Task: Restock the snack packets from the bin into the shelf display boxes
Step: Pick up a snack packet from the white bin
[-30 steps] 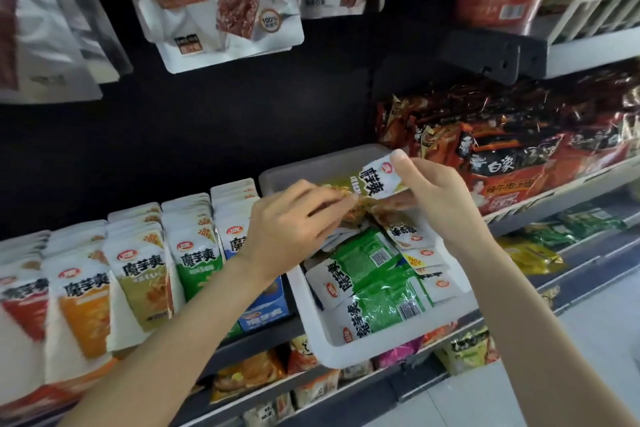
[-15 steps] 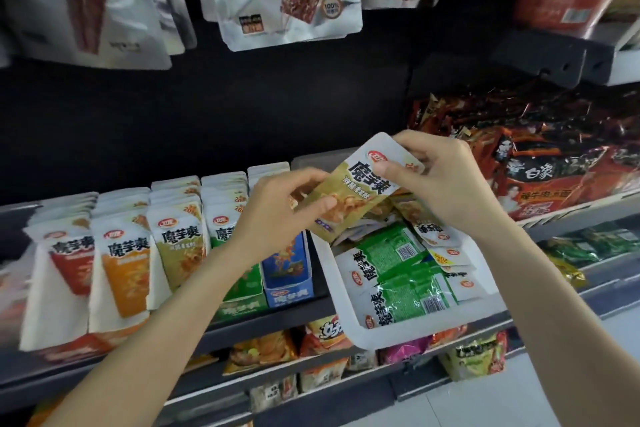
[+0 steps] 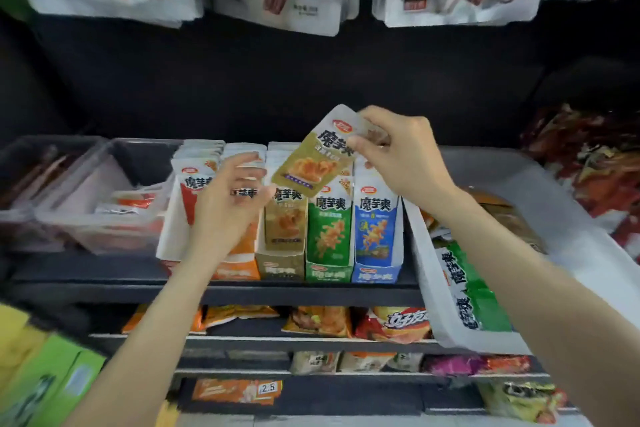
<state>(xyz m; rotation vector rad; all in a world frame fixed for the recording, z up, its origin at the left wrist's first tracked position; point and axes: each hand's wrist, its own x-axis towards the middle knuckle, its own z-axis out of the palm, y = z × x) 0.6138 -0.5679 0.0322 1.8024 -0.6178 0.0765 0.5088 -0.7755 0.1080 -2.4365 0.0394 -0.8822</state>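
We now face the display boxes (image 3: 282,262) head-on; 0.5 s ago they sat left of centre. R hand (image 3: 403,158) pinches the tan packet (image 3: 317,154) by its upper edge, tilted, above the tan and green box rows; earlier it was over the bin (image 3: 519,184). L hand (image 3: 228,204) has let go of the packet's lower corner, and its relaxed, spread fingers rest on the orange-row packets (image 3: 242,163). Bin w/ green packets (image 3: 479,291) now lies at far right, just beside the blue box.
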